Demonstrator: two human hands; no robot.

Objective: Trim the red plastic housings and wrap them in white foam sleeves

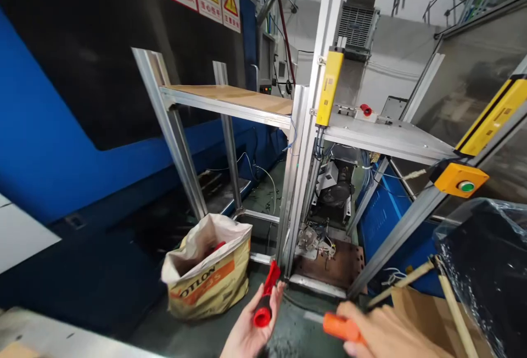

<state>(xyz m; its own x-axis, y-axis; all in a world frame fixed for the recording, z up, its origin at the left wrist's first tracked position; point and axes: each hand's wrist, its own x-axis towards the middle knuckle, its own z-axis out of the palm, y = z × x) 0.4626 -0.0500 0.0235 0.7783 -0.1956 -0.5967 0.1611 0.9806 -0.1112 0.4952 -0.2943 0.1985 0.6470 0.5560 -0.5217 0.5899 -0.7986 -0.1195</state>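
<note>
My left hand (252, 325) is closed around a red and black tubular plastic part (267, 297), its round hollow red end facing me and its narrow red end pointing away. To the right, my right hand (370, 328), slightly blurred, grips the orange handle of a knife (340, 326). Its pale blade is smeared by motion and points left toward the plastic part, with a gap between them. Beyond my left hand stands an open woven sack (209, 286) with red pieces inside.
An aluminium-framed shelf (230, 97) rises behind the sack. At right, a metal worktable (387, 135) carries a fixture with a red piece (365, 110). A yellow box with a green button (463, 185) sits on the frame. A plastic-wrapped black bundle (486, 270) stands at far right.
</note>
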